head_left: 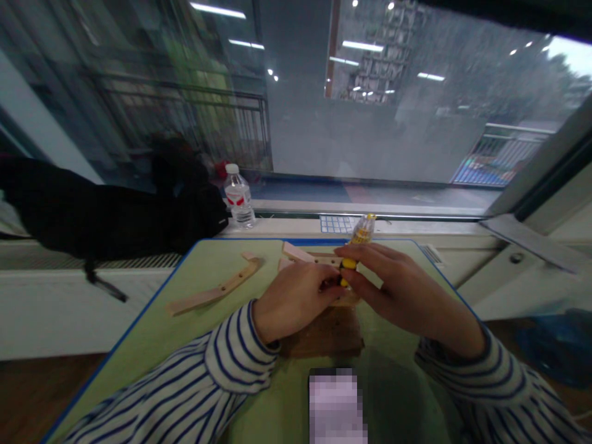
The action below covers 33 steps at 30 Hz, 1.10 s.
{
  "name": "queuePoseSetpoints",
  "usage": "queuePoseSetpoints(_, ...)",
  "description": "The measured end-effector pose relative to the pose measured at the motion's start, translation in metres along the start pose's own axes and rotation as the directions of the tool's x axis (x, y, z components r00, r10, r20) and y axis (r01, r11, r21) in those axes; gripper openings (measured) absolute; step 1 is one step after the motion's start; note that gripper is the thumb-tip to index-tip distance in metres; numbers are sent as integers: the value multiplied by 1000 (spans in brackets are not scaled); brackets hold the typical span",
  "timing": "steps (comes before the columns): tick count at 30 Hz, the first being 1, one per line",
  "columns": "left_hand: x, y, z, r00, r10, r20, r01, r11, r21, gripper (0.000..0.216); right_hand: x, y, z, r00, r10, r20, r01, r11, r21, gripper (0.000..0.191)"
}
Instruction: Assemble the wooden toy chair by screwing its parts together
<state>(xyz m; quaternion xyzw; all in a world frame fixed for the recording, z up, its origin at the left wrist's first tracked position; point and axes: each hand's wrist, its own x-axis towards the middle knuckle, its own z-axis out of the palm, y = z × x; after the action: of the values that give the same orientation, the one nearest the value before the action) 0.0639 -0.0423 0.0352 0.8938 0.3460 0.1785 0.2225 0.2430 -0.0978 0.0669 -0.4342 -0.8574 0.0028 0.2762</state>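
Note:
My right hand pinches a small yellow-and-black handle, seemingly of a short screwdriver, between thumb and fingers. Close against it from the left, my left hand is closed, its fingertips meeting near the yellow part; what they grip is hidden. Pale wooden strips with holes lie under and behind both hands, partly covered by them. Below the hands a brown wooden block rests on the table. Another wooden piece, angled and with dark holes, lies apart to the left.
The green table has a blue edge. A phone with a blurred screen lies near me. Beyond the hands is a clear container with yellow contents. A water bottle and a black bag are on the sill by the window.

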Motion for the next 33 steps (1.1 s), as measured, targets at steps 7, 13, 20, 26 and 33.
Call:
queuePoseSetpoints(7, -1, 0, -1, 1000, 17, -2, -17, 1000, -7, 21, 0, 0, -1, 1000, 0, 27, -1, 1000, 12, 24)
queuePoseSetpoints(13, -1, -1, 1, 999, 37, -9, -37, 999, 0, 22, 1, 4, 2, 1000, -2, 6, 2, 1000, -4, 24)
queuePoseSetpoints(20, -1, -1, 2, 998, 60, 1, -60, 998, 13, 22, 0, 3, 3, 1000, 3, 4, -3, 1000, -7, 22)
queuePoseSetpoints(26, -1, 1, 2, 998, 57, 4, -57, 998, 6, 22, 1, 3, 2, 1000, -1, -2, 1, 1000, -12, 20)
queuePoseSetpoints(33, -1, 1, 1, 1000, 23, -11, -24, 1000, -11, 24, 2, 4, 3, 1000, 8, 4, -8, 1000, -8, 19)
